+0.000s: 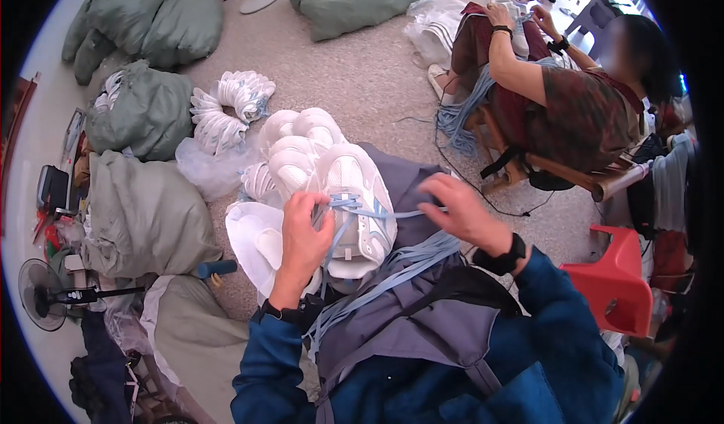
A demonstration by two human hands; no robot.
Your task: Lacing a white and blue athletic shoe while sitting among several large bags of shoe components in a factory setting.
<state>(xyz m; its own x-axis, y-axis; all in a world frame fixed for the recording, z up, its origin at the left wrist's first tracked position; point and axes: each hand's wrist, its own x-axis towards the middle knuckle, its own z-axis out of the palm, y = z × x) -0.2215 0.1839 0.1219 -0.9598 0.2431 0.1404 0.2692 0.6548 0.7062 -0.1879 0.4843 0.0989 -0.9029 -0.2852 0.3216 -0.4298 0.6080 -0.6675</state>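
Observation:
A white sneaker (354, 175) with grey-blue trim lies in front of me over my lap, its toe pointing away. Pale blue lace (348, 201) crosses its upper eyelets, and the eyelets nearer me are bare. My left hand (305, 231) is closed at the sneaker's left side, thumb and forefinger by the eyelet edge. To the right, my right hand (464, 213) pinches a length of lace that runs taut from the eyelets. A bundle of loose blue laces (400, 269) drapes across my grey apron (415, 333). More white sneakers (294, 156) sit just beyond.
Rows of white shoes (234, 107) and stuffed green sacks (151, 213) stand on the left. A small fan (45, 296) is at lower left. On the right are a red plastic stool (615, 281) and a seated person (566, 99) handling a shoe. A black cable (483, 186) crosses the floor.

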